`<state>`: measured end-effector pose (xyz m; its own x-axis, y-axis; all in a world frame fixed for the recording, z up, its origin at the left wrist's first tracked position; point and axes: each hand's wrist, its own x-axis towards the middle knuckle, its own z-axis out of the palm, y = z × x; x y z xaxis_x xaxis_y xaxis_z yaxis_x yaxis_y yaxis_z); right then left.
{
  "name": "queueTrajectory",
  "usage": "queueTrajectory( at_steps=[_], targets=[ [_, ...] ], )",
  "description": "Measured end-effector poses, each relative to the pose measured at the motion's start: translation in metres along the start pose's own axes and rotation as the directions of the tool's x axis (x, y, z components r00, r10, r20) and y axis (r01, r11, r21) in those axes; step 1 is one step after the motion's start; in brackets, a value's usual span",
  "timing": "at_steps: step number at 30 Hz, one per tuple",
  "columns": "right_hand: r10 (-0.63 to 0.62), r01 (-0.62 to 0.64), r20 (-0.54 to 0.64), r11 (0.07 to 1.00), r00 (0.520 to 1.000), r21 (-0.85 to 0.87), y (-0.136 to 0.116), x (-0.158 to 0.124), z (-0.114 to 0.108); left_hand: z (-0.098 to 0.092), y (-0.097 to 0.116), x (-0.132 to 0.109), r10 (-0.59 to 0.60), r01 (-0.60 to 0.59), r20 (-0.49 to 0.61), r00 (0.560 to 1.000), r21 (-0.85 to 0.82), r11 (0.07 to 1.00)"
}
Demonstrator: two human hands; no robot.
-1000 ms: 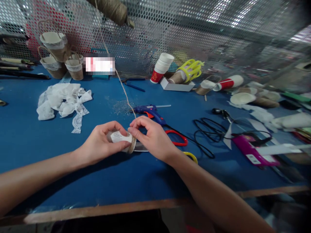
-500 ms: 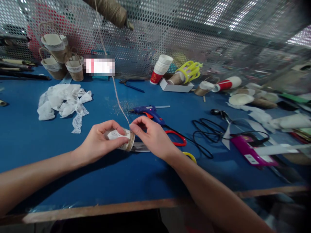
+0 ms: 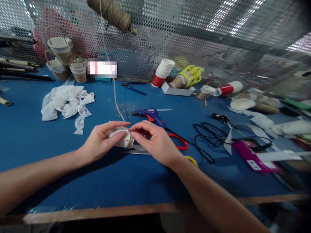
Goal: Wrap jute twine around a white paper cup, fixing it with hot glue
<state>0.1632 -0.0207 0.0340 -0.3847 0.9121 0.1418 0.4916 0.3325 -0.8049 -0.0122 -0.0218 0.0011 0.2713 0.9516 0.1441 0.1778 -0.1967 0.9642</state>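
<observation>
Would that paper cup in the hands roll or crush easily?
Probably light and easily dented: the paper cup looks thin-walled. Lying sideways, it would likely roll, though the taut twine might hold it.

Single head-mounted view, looking forward and down across the blue tabletop (image 3: 36, 155). It faces the perforated metal screen (image 3: 194, 38) along the far edge. Close range: left hand (image 3: 97, 144) and right hand (image 3: 155, 142) sit centre frame, forearms entering from the bottom corners. Near tabletop edge runs low in frame. Wide lens, right side blurred.
</observation>
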Motion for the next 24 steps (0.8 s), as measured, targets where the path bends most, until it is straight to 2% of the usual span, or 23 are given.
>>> queueTrajectory(
  at_steps=[5, 11, 18, 24],
  targets=[
    [0.043, -0.043, 0.002, 0.997, 0.999, 0.057, 0.0025, 0.0003, 0.0002, 0.0001, 0.0019, 0.0, 0.018, -0.016, -0.025, 1.0, 0.064, 0.998],
    [0.087, -0.09, 0.038, 0.992, 0.995, 0.085, 0.0058, 0.0003, -0.0023, 0.0005, 0.005, 0.0008, -0.017, 0.018, -0.021, 1.0, 0.072, 0.997],
    [0.011, -0.013, 0.04, 0.999, 0.999, 0.045, 0.0037, 0.0011, 0.0, -0.0006, 0.0014, 0.0009, 0.021, -0.022, 0.01, 1.0, 0.11, 0.994],
    [0.027, -0.029, 0.047, 0.998, 0.999, 0.06, 0.0077, 0.0008, 0.0022, -0.0015, 0.0014, 0.0015, 0.033, -0.036, 0.02, 0.999, 0.156, 0.987]
  ],
)
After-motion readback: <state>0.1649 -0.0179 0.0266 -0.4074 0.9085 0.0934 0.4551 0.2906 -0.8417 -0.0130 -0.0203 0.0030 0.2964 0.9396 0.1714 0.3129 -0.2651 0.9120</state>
